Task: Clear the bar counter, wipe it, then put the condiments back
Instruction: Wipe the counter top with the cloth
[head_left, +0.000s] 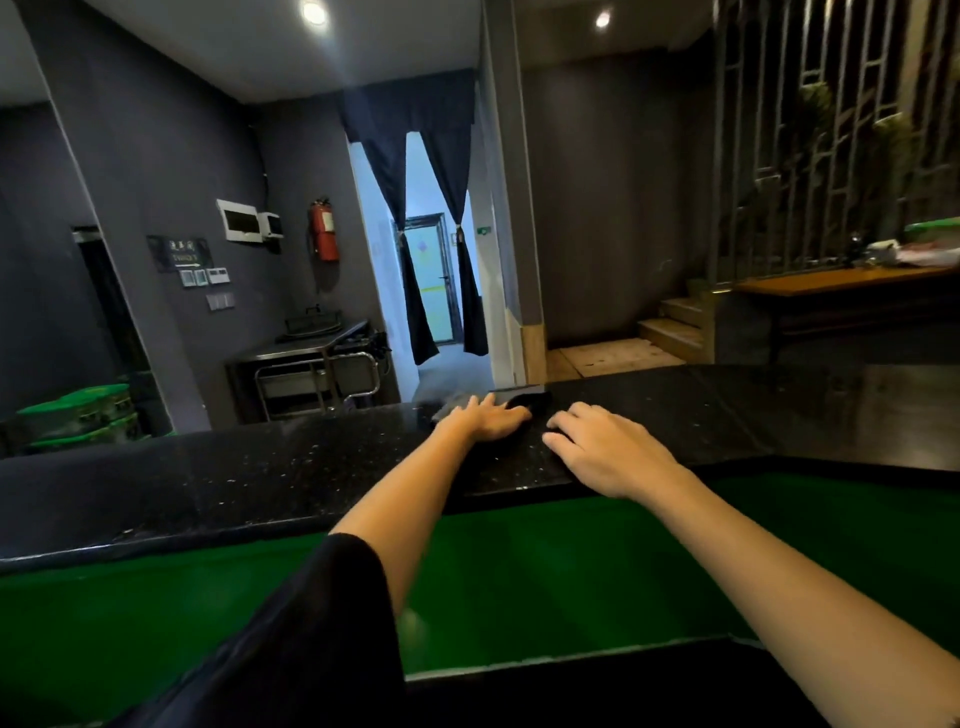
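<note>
Flat on cloth (527, 402): left hand (485, 420)

Black speckled bar counter (260, 467), dark cloth (530, 402) (partly hidden) lying on it

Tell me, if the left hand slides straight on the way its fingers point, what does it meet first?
The left hand already lies on the dark cloth; past that, probably only the bare black counter up to its far edge, though depth is unclear.
</note>
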